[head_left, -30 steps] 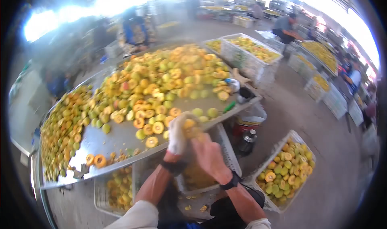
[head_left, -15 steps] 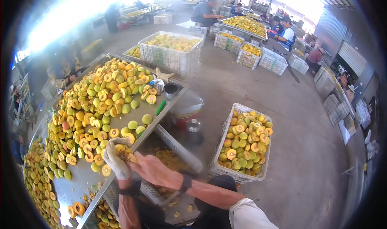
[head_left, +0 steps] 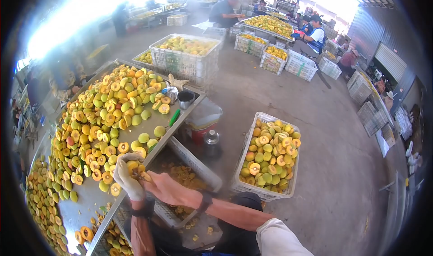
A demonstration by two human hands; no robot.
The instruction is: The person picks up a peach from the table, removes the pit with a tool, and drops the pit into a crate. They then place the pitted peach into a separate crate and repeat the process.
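Note:
My left hand (head_left: 128, 178), in a pale glove, is closed around a halved yellow fruit (head_left: 135, 168) at the metal table's near edge. Bare and closed, my right hand (head_left: 164, 187) meets the fruit from the right; what its fingers grip is too small to make out. Many halved yellow-green fruits (head_left: 108, 107) are heaped on the metal table (head_left: 149, 125) beyond both hands. Below my right hand, a crate (head_left: 194, 161) holds fruit scraps.
A white crate of halved fruits (head_left: 270, 156) stands on the floor at the right. A metal cup (head_left: 186, 99) and a green-handled tool (head_left: 174, 117) lie near the table edge. Several people sit at tables further back, one in a blue vest (head_left: 317, 37).
The view has shifted slightly, so the table, crates and background appear a little further left and up. Both hands stay together at the fruit.

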